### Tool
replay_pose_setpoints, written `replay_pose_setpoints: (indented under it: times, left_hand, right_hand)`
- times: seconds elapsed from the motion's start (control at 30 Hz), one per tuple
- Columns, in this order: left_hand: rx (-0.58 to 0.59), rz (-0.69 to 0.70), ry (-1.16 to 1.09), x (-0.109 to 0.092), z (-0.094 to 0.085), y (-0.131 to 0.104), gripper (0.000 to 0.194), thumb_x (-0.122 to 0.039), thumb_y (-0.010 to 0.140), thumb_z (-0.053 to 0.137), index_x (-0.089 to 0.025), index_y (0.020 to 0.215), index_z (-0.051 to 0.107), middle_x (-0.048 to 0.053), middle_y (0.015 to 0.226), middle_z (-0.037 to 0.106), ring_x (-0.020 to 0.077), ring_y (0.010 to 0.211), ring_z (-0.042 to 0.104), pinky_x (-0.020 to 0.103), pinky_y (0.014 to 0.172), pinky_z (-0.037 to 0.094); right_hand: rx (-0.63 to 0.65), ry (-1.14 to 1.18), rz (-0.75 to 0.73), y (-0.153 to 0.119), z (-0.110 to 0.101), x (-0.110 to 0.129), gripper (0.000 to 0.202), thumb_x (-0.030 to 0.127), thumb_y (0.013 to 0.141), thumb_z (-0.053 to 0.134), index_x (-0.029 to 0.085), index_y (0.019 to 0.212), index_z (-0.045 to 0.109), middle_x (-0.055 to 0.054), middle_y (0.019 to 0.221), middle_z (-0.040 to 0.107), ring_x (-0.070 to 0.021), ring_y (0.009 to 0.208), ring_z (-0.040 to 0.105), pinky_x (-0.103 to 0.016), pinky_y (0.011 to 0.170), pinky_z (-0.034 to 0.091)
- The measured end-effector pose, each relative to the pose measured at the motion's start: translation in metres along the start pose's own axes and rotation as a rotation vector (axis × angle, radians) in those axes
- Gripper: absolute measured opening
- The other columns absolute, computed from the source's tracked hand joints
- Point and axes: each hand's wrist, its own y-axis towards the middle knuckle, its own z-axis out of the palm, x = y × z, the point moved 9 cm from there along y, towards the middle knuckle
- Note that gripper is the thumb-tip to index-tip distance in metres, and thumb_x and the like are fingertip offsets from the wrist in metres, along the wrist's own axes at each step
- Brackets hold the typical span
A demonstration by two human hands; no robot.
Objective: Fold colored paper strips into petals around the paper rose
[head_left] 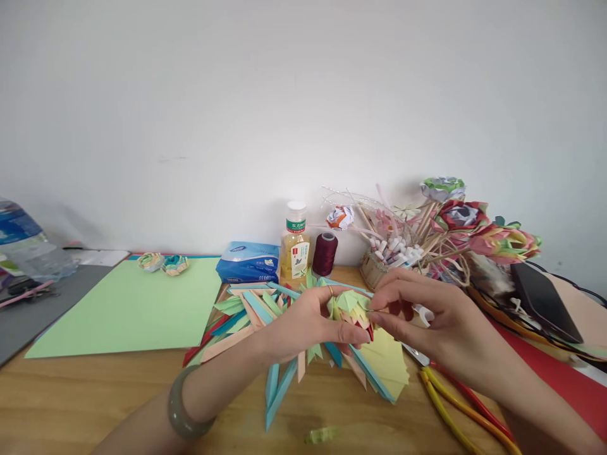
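A folded paper flower (351,308), pale green and yellow with red at its lower edge, is held over the table. My left hand (322,319) is closed round its left side, thumb along the bottom. On the right, my right hand (417,309) pinches at the flower's edge with thumb and forefinger; whatever lies between those fingertips is too small to make out. Beneath both hands, folded strips of blue, peach, green and red paper (258,309) are spread out, with yellow paper sheets (389,360) beside them.
Scissors with yellow and red handles (455,398) lie at the right. Behind stand a bottle (294,243), a dark red thread spool (325,254), a blue tissue pack (249,261) and paper flowers (459,218). Green sheets (137,309) lie left. A black phone (545,303) rests right.
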Motion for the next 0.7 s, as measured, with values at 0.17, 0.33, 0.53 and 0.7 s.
replay_pose_setpoints:
  times: [0.17,0.33,0.53,0.7]
  left_hand:
    - [-0.012,-0.010,0.044,-0.002,-0.003,0.000,0.056,-0.036,0.061,0.080,-0.018,0.110,0.059,-0.001,0.068,0.063,0.0094,0.052,0.058,0.024,0.052,0.051]
    - [-0.001,-0.006,0.024,-0.004,-0.004,0.000,0.060,-0.052,0.054,0.079,-0.014,0.096,0.060,0.000,0.068,0.061,0.0105,0.053,0.058,0.023,0.047,0.050]
    - [0.002,0.006,-0.030,-0.007,-0.004,0.000,0.057,-0.058,0.053,0.077,-0.013,0.084,0.061,0.002,0.067,0.060,0.0112,0.053,0.058,0.022,0.043,0.049]
    - [-0.006,0.002,-0.015,-0.007,-0.004,0.000,0.056,-0.058,0.052,0.077,-0.012,0.080,0.061,0.002,0.065,0.059,0.0107,0.052,0.057,0.021,0.042,0.048]
  right_hand:
    - [0.077,0.328,0.342,0.000,0.011,-0.033,0.021,0.037,0.071,0.065,0.018,0.063,0.061,0.000,0.061,0.055,-0.0130,0.057,0.048,-0.024,0.050,0.037]
    - [0.212,0.609,0.532,-0.006,0.032,-0.051,0.033,0.046,0.066,0.070,0.015,0.064,0.059,0.007,0.051,0.036,-0.0067,0.046,0.025,-0.022,0.043,0.018]
    - [0.167,0.645,0.514,-0.003,0.030,-0.054,0.039,0.052,0.071,0.065,0.019,0.060,0.047,0.008,0.050,0.032,-0.0076,0.046,0.022,-0.023,0.044,0.017]
    - [0.155,0.536,0.418,-0.002,0.026,-0.047,0.043,0.059,0.075,0.058,0.019,0.063,0.047,0.006,0.055,0.033,-0.0091,0.050,0.026,-0.024,0.046,0.019]
